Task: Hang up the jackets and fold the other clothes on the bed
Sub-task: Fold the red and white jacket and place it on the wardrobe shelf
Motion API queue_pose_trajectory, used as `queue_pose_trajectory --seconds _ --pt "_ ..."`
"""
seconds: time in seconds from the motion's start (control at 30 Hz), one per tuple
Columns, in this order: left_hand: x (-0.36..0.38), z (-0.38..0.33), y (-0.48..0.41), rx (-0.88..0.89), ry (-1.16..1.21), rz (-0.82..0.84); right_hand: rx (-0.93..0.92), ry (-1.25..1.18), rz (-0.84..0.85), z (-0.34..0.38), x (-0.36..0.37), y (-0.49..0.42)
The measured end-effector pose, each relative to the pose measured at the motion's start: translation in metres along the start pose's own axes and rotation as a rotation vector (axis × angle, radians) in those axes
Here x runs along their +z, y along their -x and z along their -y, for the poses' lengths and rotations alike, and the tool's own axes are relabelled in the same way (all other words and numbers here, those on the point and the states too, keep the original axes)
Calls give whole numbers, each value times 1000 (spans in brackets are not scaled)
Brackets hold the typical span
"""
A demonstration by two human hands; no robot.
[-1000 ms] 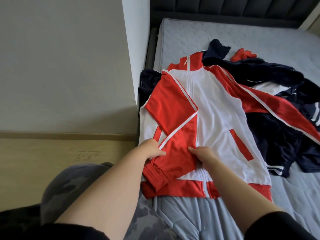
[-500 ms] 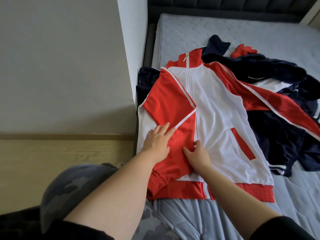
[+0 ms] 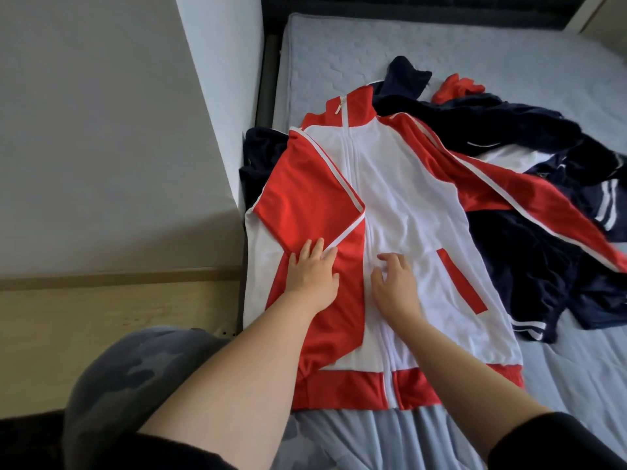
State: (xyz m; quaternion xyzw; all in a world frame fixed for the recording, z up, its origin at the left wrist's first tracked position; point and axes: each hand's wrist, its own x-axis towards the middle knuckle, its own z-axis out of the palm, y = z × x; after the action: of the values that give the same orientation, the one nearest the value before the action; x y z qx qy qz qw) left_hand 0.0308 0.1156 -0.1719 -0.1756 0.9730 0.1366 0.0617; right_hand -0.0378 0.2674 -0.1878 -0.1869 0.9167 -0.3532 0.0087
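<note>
A red and white zip jacket (image 3: 400, 198) lies flat and face up on the bed, collar away from me. Its left sleeve (image 3: 305, 205) is folded in over the chest. My left hand (image 3: 314, 271) presses flat on that folded sleeve with straight fingers. My right hand (image 3: 395, 283) rests beside the zip on the white front, fingers loosely bent, gripping nothing. The jacket's right sleeve (image 3: 529, 198) stretches out over a pile of navy clothes (image 3: 529, 266).
The grey mattress (image 3: 441, 42) runs up to a dark headboard (image 3: 441, 8). A white wall (image 3: 101, 130) and wooden floor (image 3: 101, 317) border the bed on the left. A small red garment (image 3: 456, 88) lies behind the navy pile. My camouflage-trousered knee (image 3: 135, 385) is at the bed edge.
Both hands let go of the sleeve's cuff end and slid up the jacket. The left now presses flat on the folded sleeve; the right moved onto the white front.
</note>
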Motion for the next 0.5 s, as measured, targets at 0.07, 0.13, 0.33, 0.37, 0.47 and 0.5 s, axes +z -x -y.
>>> queue_pose_trajectory --seconds 0.07,0.13,0.33,0.37,0.47,0.5 --pt "-4 -6 -9 -2 31 -12 29 -14 -9 -3 -5 -15" --pt "-6 -8 -17 32 38 -81 65 20 7 -7 -14 -35" --pt "-6 -14 -40 57 -15 -142 42 222 -133 -27 -65 -120" --pt "-4 -14 -42 40 -32 -130 50 301 -166 -31 -73 -133" --pt "4 -12 -47 -44 -18 -98 134 416 -165 -41 -88 -164" --pt "6 -12 -48 -59 -9 -78 181 430 -132 -45 -90 -172"
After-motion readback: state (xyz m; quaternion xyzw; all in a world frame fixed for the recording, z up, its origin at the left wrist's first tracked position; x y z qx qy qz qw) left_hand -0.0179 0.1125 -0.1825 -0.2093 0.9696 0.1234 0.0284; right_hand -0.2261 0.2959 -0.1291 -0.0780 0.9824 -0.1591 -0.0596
